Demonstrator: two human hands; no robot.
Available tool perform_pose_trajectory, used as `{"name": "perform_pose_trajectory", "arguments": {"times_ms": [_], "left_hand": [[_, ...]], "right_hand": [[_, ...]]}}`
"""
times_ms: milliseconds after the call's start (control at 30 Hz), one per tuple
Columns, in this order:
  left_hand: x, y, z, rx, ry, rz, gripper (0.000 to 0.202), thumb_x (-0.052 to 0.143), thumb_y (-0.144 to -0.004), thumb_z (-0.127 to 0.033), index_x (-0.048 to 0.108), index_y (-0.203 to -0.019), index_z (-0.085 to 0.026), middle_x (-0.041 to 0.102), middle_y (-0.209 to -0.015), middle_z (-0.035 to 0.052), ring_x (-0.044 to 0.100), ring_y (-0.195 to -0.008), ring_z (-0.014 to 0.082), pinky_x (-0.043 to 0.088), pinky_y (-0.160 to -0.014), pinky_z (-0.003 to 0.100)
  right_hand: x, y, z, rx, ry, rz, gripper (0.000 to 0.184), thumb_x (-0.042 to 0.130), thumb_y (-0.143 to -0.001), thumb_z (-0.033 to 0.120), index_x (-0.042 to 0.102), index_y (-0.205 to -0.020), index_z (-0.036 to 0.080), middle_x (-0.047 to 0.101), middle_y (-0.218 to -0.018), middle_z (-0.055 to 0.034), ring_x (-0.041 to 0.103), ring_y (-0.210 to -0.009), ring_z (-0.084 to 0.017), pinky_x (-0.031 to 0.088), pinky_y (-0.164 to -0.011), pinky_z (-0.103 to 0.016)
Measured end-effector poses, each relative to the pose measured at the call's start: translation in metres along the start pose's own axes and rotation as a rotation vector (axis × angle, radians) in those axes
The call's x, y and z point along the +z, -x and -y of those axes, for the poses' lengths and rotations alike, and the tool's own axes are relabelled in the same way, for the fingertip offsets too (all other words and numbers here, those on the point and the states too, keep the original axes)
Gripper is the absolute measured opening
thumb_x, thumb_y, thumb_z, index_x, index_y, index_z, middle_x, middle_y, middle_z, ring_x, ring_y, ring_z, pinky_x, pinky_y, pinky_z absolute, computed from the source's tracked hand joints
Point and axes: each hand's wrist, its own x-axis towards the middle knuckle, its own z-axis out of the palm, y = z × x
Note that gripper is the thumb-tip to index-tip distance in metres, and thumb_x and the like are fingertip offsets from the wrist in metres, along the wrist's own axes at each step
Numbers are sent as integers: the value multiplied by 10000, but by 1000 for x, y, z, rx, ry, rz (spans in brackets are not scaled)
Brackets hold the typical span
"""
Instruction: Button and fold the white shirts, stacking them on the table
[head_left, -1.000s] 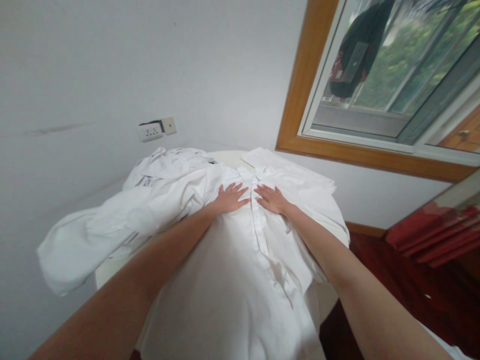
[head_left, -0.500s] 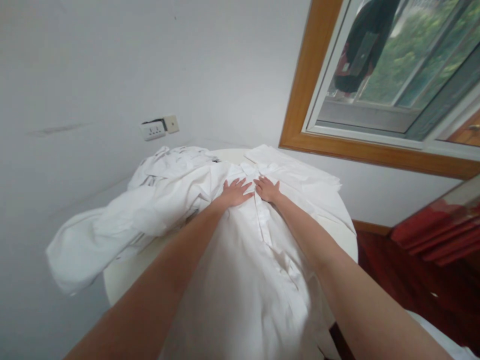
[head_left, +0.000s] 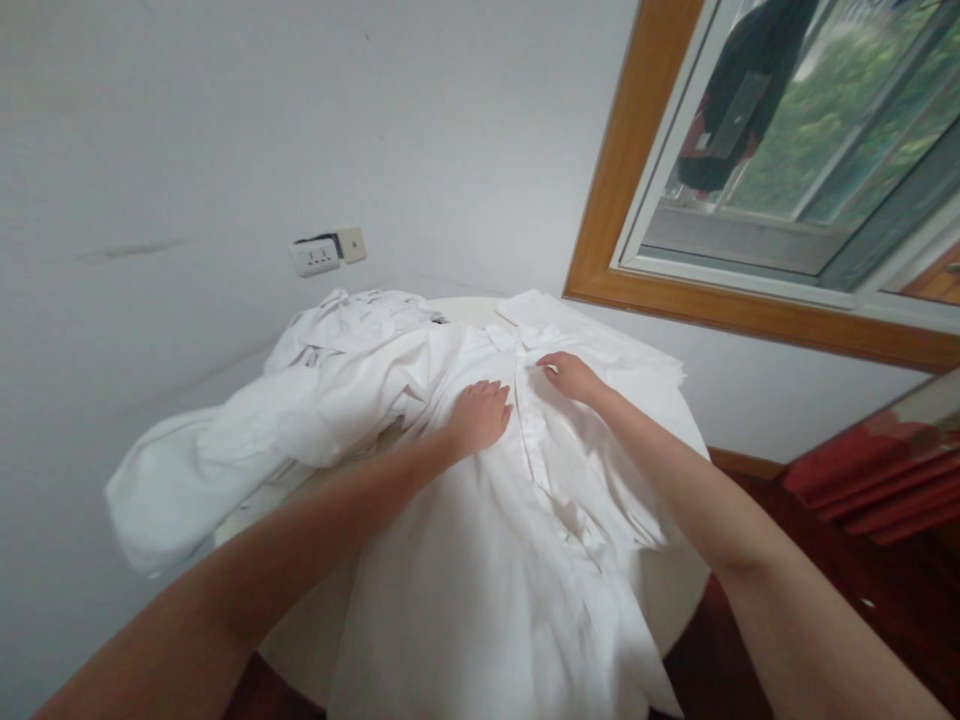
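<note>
A white button-front shirt (head_left: 450, 560) lies spread over a round white table (head_left: 300, 635), its collar at the far side and its lower part hanging toward me. My left hand (head_left: 482, 415) rests flat on the shirt's chest, just left of the button placket (head_left: 531, 440), with fingers stretched out. On the other side of the placket, my right hand (head_left: 571, 378) has its fingers bent together in a pinch on the shirt cloth near the collar. Folds run through the right front panel below that hand.
A heap of white cloth (head_left: 360, 320) with dark marks lies at the table's back left. One puffy white sleeve (head_left: 180, 480) hangs past the left edge. Behind stand a wall with a socket (head_left: 315, 256) and a wood-framed window (head_left: 600, 270). Red curtain cloth (head_left: 870, 470) hangs at right.
Both hands lay flat beside the placket near the collar. My left hand has slid a little toward me; my right has moved right and its fingers have drawn together. The right panel has shifted.
</note>
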Motion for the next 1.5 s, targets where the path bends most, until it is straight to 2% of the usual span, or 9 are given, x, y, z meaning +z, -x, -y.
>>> {"name": "perform_pose_trajectory", "arguments": {"times_ms": [100,200,467,833,933,1033,1100,1267,1500], "left_hand": [[7,18,1,-28,11,37,485,377,-937,-437,477,-1368,-239,417,-1479,108,344,-1366,337,272,-1092,553],[12,25,2,-28,23,24,483,369,-942,-454,462,-1384,-283,373,-1511,74,293,-1401,318,209,-1124,561],[13,24,9,15,5,35,514,342,-948,-477,419,-1420,-288,340,-1528,65,277,-1411,302,212,-1130,550],[7,15,10,58,-16,115,467,338,-956,-451,411,-1408,-358,340,-1528,78,279,-1404,325,216,-1083,623],[-4,6,0,62,-36,165,448,445,-912,-374,490,-1352,-299,426,-1467,108,348,-1356,339,273,-1051,620],[-12,1,-10,101,-49,124,373,507,-842,-236,609,-1201,-223,568,-1296,118,474,-1219,303,400,-980,497],[-13,2,-16,85,-36,51,324,502,-819,-172,649,-1105,-204,622,-1151,106,525,-1102,265,441,-916,412],[0,10,-20,51,25,-107,313,471,-836,-129,653,-1082,-193,607,-1058,94,504,-1022,240,432,-881,370],[10,10,-15,116,73,-146,357,440,-847,-92,645,-1123,-188,600,-1065,84,488,-1016,232,430,-878,367]], "right_hand": [[-15,32,-17,59,60,89,347,441,-894,163,680,-1146,158,657,-1200,-123,586,-1138,-245,412,-982,-328],[-9,64,-20,64,58,115,406,441,-913,200,589,-1284,129,588,-1307,-143,536,-1214,-236,379,-1026,-312],[24,100,2,113,139,146,642,211,-949,622,281,-1496,293,161,-1586,-68,113,-1455,-290,133,-1139,-562],[15,92,-37,-46,117,94,544,360,-967,474,421,-1434,201,310,-1531,-125,245,-1426,-257,197,-1143,-481],[-6,81,-20,-46,95,86,408,512,-915,360,599,-1265,168,477,-1423,-150,391,-1346,-265,298,-1090,-425],[-27,70,16,-53,12,53,261,530,-891,254,679,-1090,175,677,-1144,-106,606,-1065,-205,427,-910,-299],[-30,68,44,-25,-31,82,219,510,-900,265,693,-983,176,719,-938,-79,647,-858,-179,440,-752,-258],[-3,78,80,104,-3,132,321,640,-816,401,658,-982,127,698,-902,-128,635,-815,-213,399,-660,-259],[17,85,77,125,32,-19,199,545,-831,257,661,-894,109,652,-889,-146,592,-772,-194,389,-685,-264]]}}
